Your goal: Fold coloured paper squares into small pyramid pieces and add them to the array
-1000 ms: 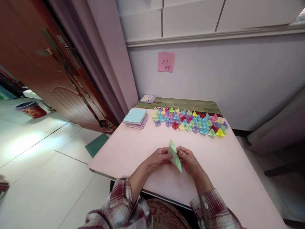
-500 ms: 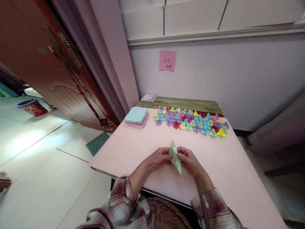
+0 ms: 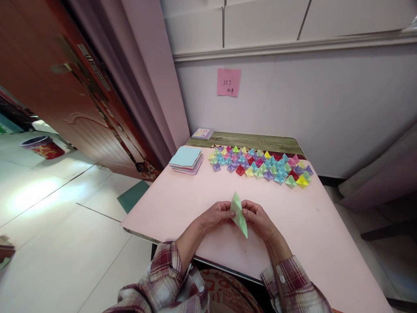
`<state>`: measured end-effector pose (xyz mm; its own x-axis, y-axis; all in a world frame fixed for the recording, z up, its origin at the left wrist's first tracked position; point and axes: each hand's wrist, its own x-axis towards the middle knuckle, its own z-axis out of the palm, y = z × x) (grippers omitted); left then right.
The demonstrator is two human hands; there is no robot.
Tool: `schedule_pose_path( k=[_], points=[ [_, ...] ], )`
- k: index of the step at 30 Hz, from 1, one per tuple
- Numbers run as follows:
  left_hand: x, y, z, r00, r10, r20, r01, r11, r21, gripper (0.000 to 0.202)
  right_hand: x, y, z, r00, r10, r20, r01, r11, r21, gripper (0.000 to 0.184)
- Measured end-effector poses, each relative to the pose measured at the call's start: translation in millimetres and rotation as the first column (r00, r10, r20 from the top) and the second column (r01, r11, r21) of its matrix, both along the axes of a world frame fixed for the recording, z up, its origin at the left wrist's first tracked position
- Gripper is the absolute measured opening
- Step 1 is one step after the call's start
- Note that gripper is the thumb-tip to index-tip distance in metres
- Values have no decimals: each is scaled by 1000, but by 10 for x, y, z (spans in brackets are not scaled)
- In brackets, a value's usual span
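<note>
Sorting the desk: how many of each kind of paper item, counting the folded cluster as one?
Green piece in left hand and right hand: 1
Paper stack: 1
Folded cluster: 1
Pink note: 1
Paper pack: 1
Total: 5

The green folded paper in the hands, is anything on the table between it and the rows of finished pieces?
Nothing visible. Both the left hand and right hand pinch the green folded paper; bare pink table lies between it and the finished pieces.
</note>
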<state>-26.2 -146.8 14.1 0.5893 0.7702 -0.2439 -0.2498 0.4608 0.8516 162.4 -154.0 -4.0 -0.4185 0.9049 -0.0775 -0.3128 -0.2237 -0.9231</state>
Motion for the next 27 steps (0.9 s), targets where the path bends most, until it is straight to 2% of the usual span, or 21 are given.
schedule_pose_path(
  k=[7,10,15,20,21,23,25,27],
  points=[
    [-9,17,-43,1000,-14,7,14,1000,4,40,-2,-6,-18,999,26,-35,-26,999,-22,30],
    [-21,33,-51,1000,-18,-5,18,1000,10,45,-8,5,-40,1000,-2,-18,2,1000,-19,28],
    [-59,90,48,987,-24,-161,40,994,98,39,-32,26,-37,994,-88,60,82,992,97,23],
    [-49,130,116,957,-8,-289,48,990,131,32,-72,50,-36,994,-108,32,102,982,156,26],
    [-29,129,99,957,32,-289,7,991,133,33,-78,57,-53,991,-129,33,122,979,163,25],
    [39,114,37,944,189,-270,-156,978,139,35,-88,73,-101,978,-203,45,192,965,178,22],
    [140,84,-39,888,400,-227,-381,916,123,36,-95,85,-156,951,-300,69,279,936,216,18],
    [263,40,-99,826,531,-189,-529,846,65,37,-99,90,-195,911,-398,110,357,893,273,15]
  ],
)
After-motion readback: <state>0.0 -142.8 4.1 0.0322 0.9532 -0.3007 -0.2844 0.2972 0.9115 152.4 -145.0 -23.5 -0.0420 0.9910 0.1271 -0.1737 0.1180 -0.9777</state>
